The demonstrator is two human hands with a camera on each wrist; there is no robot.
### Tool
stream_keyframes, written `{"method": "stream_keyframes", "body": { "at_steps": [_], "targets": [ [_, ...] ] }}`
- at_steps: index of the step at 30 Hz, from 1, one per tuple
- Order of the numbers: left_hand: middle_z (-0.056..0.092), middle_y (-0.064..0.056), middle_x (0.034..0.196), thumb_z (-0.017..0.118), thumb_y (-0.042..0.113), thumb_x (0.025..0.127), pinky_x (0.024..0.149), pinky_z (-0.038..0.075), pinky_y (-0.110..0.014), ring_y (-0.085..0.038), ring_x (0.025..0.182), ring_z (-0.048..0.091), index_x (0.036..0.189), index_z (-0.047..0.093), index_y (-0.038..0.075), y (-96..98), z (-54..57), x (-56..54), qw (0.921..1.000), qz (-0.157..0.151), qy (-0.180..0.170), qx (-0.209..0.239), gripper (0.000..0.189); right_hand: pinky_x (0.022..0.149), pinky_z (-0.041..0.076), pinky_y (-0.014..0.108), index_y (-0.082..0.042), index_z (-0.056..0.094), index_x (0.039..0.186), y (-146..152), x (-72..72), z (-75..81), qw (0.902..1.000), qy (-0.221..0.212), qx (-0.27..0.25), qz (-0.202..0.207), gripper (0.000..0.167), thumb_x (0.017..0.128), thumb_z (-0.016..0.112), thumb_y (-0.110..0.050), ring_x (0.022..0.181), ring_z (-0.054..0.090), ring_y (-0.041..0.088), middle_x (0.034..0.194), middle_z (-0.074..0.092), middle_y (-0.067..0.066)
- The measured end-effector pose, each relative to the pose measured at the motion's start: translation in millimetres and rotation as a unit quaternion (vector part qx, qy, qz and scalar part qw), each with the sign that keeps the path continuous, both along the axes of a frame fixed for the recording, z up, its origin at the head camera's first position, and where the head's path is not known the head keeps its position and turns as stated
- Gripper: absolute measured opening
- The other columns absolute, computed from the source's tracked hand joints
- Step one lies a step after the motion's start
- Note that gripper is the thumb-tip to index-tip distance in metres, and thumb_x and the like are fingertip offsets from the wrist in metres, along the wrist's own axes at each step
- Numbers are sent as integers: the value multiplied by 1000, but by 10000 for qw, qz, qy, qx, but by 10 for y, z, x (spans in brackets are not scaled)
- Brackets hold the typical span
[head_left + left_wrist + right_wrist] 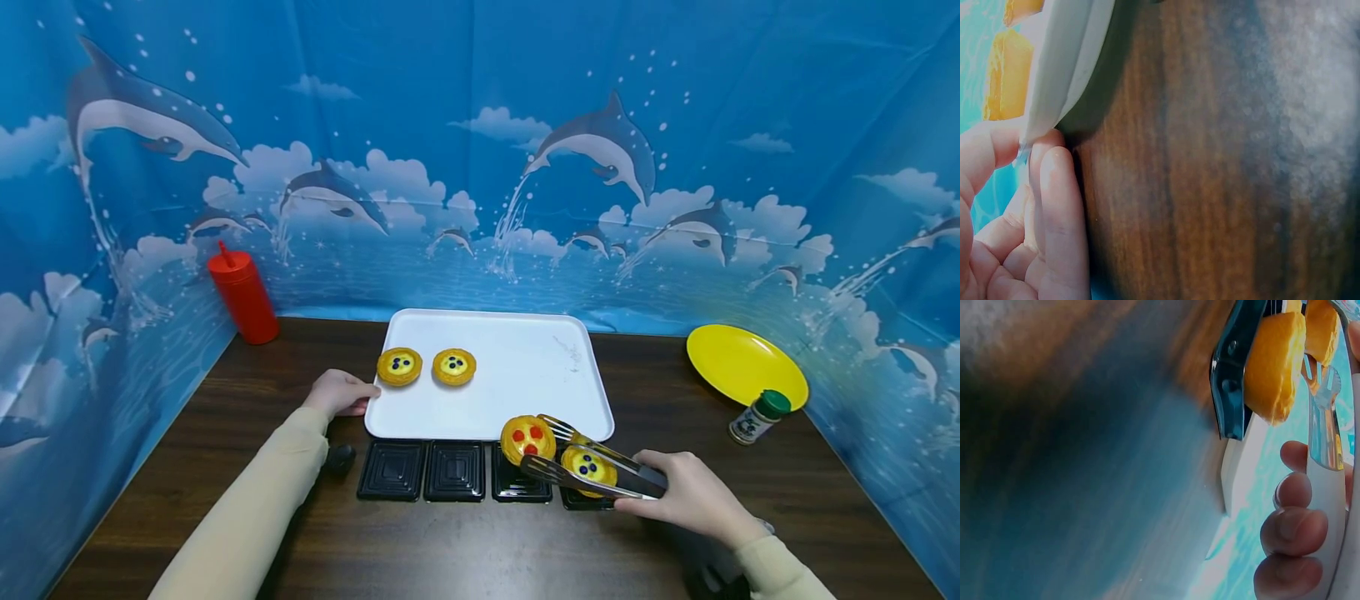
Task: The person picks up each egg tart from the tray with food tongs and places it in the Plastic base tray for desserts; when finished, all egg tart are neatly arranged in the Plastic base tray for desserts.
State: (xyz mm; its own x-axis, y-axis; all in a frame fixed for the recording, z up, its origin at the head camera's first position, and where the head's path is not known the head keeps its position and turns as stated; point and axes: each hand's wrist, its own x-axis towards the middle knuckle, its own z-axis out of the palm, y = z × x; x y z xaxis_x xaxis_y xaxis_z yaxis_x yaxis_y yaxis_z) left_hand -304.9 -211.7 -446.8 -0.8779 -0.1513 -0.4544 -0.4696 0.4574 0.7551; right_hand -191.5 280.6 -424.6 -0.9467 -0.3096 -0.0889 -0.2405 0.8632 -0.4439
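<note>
My left hand [342,393] pinches the front left corner of a white tray [517,367], thumb on top and fingers beneath in the left wrist view. Two egg tarts with dark blue dots, one left [399,367] and one right [453,367], sit on the tray's left half. My right hand [693,492] grips metal tongs [600,454] with pale handles [1329,531]. Between the tong tips is a tart with red dots [528,440], overlapping the third small black square dish [522,487]. Another blue-dotted tart [588,468] rests in the rightmost black dish [581,502], partly covered by the tongs.
Two more black dishes, one at far left [391,471] and one beside it [454,471], line the tray's front. A red tumbler [243,293] stands back left. At the right are a yellow plate [738,358] and a green-capped shaker [759,417]. A dolphin-printed curtain [450,100] surrounds the table.
</note>
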Motion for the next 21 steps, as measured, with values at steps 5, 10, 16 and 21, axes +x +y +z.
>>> {"method": "stream_keyframes", "body": {
  "at_steps": [5,10,16,21],
  "targets": [
    [63,-8,78,68,24,87,64,54,-19,-11,61,62,111,63,-7,3,8,11,10000,2,25,11,39,49,44,19,-9,66,104,-23,37,-15,10000,-37,-3,5,61,70,75,-59,56,48,5,73,59,-7],
    [63,-8,79,68,23,87,63,53,-18,-11,61,63,111,62,-7,3,-4,7,10000,18,24,3,40,47,41,20,-11,66,104,-38,59,-49,10000,-34,74,40,61,70,74,-60,54,47,5,67,54,-11],
    [63,-8,79,68,23,87,63,54,-19,-11,60,62,111,62,-7,9,0,7,10000,27,-8,-6,39,47,40,19,-11,66,104,-57,83,-80,9997,88,237,35,62,68,74,-61,56,46,4,68,55,-10],
    [63,-8,78,68,24,87,65,54,-19,-11,61,62,110,63,-7,9,6,8,10000,29,-16,-45,39,45,34,20,-12,67,103,-91,118,-82,9967,521,621,42,66,65,73,-66,54,42,3,65,52,-12]
  ]
}}
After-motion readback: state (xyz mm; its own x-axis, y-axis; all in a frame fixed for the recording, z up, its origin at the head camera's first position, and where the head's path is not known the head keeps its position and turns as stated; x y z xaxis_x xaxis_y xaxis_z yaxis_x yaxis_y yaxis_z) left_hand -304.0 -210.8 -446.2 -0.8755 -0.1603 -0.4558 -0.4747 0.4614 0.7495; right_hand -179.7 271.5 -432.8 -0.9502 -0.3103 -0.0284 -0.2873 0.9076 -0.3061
